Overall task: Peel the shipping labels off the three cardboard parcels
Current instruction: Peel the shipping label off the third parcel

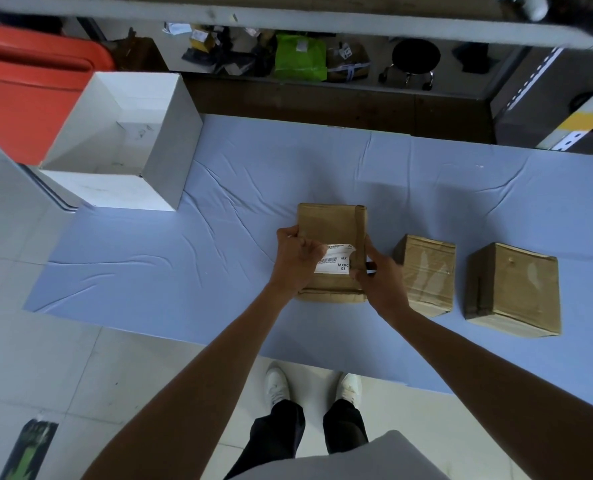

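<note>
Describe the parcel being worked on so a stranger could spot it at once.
On the blue cloth three brown cardboard parcels sit in a row. Take the leftmost parcel, the one nearest the open white box. It alone shows a white barcode label, which the left hand pinches while the right hand holds the parcel's side.

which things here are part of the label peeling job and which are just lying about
Job: shipping label, pinched by left hand; left parcel, held by right hand; middle parcel; right parcel.

Lying about: white open box, red container, green bag, black stool.
</note>
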A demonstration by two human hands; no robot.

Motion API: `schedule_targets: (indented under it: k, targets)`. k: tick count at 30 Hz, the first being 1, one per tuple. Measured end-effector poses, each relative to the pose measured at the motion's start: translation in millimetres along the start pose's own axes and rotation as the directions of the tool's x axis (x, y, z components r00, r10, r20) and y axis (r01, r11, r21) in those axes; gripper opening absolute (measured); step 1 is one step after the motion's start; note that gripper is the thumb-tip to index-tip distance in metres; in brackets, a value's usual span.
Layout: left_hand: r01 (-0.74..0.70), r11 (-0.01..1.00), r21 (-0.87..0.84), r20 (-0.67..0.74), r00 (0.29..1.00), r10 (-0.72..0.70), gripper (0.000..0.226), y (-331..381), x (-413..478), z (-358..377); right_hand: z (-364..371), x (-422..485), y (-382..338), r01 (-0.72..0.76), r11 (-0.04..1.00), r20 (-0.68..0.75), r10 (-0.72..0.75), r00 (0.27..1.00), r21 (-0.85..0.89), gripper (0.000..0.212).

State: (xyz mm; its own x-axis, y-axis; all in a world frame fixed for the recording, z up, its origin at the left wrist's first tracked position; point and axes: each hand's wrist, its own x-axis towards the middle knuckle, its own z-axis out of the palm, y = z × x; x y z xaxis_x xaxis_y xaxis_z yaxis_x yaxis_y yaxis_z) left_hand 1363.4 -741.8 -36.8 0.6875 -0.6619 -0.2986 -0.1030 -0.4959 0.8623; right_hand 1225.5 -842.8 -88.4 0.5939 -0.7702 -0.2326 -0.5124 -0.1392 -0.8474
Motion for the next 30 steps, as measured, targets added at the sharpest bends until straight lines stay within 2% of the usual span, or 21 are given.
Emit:
schedule_targets:
  k: [12, 18, 21, 26, 30]
  targets:
    - [-0.036, 0.998, -0.047, -0.009, 0.999, 0.036, 0.021, -7.4, 8.7, 3.1, 0.3, -0.2, 1.5, 0.003, 1.000, -0.012, -0.002, 1.000, 0.009, 0.070]
    - [-0.049, 0.997, -0.056, 0.001, 0.999, 0.049, 0.017, -21.5, 20.0, 8.1, 0.1, 0.3, 1.2, -0.003, 1.000, -0.013, 0.003, 1.000, 0.024, 0.070]
    - [-0.059, 0.997, -0.055, 0.003, 0.998, 0.059, 0.027, -29.0, 24.7, 10.2, 0.4, 0.2, 1.2, -0.002, 1.000, -0.016, 0.002, 1.000, 0.009, 0.071]
    - [-0.037, 0.998, -0.058, 0.041, 0.998, 0.039, 0.012, -22.7, 21.7, 8.6, 0.5, 1.0, 0.4, -0.003, 1.000, -0.018, 0.003, 1.000, 0.001, 0.071]
    - [-0.078, 0.993, -0.093, 0.023, 0.997, 0.080, 0.026, -32.4, 28.5, 12.0, -0.3, -0.5, -1.7, 0.001, 1.000, -0.020, -0.001, 1.000, -0.002, 0.070]
